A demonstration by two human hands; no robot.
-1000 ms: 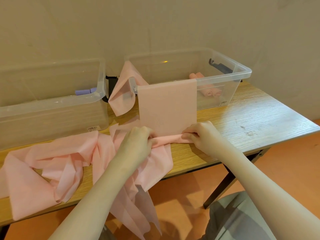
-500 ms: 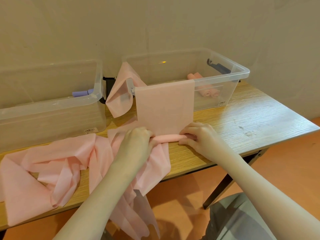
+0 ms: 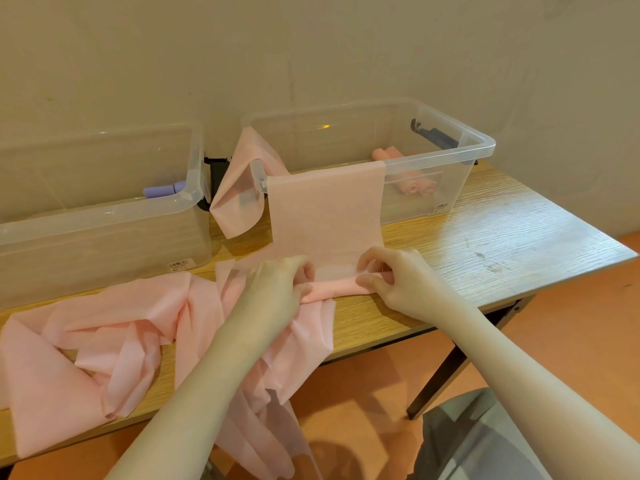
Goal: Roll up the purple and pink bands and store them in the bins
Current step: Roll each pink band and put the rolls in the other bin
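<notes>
My left hand (image 3: pixel 277 289) and right hand (image 3: pixel 398 282) bare: no gloves, rings, watch. Both my forearms bare up to frame edge, no sleeves in view. Grey fabric garment (image 3: pixel 467 441) over my lap at lower right, smooth, with soft folds, no markings.

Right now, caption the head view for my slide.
Both hands, left and right, roll a pink band draped from the right bin.

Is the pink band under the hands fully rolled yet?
No: the pink band is rolled only at its near end; the rest hangs flat from the right bin.
</notes>
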